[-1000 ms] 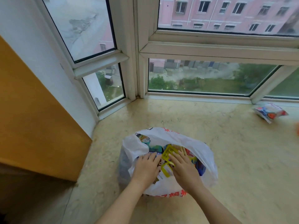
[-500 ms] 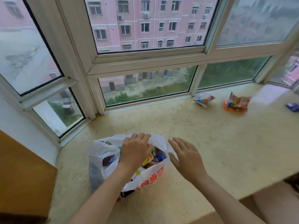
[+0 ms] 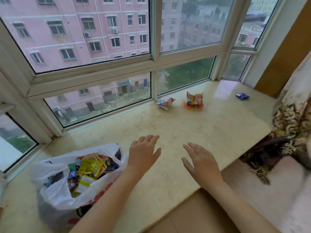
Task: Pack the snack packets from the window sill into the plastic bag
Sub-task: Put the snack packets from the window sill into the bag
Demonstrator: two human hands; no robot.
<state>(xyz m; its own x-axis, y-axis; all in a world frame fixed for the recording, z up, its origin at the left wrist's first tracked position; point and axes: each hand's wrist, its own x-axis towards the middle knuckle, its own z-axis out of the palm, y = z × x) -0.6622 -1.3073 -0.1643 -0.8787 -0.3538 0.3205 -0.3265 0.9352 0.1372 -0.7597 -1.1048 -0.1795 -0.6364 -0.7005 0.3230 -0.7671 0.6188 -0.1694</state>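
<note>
The thin white plastic bag (image 3: 55, 195) slumps open at the sill's left end, crammed with glossy, crinkled packets. Three more snack packets lie far along the polished marble sill (image 3: 168, 132): a white one (image 3: 164, 102), an orange one (image 3: 194, 100), a small blue one (image 3: 242, 96). The left hand (image 3: 143, 153) and right hand (image 3: 202, 163) hover with relaxed, spread fingers, empty.

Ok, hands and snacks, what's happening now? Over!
Left hand and right hand open, holding nothing, above the sill. Bag full, open. Three packets left: white, orange, blue. Nothing in the way.
</note>
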